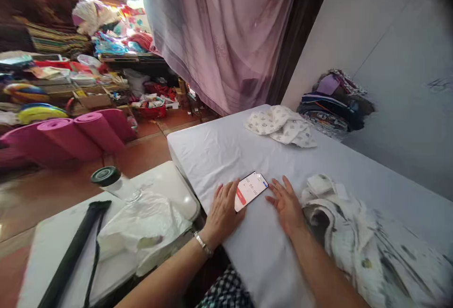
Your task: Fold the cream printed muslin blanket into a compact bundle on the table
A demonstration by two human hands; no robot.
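A smartphone [250, 192] lies on the white sheet with its screen lit, showing a row of zeros and a red button. Along its left side rests my left hand [223, 211], fingers stretched out and the thumb by the phone's lower corner, touching or nearly touching its edge. My right hand [286, 205] is open at the phone's right end, fingers spread, fingertips close to the corner. To the right of that hand is a crumpled white printed cloth [348, 232]. Another patterned white cloth [283, 126] lies farther back.
At left, a white table [53, 237] bears a dark long case [76, 251], a plastic bag [145, 223] and a dark-lidded jar [106, 175]. Folded clothes [332, 102] are stacked by the wall. Pink rolls [88, 133] and cluttered shelves stand behind, beside a pink curtain [230, 29].
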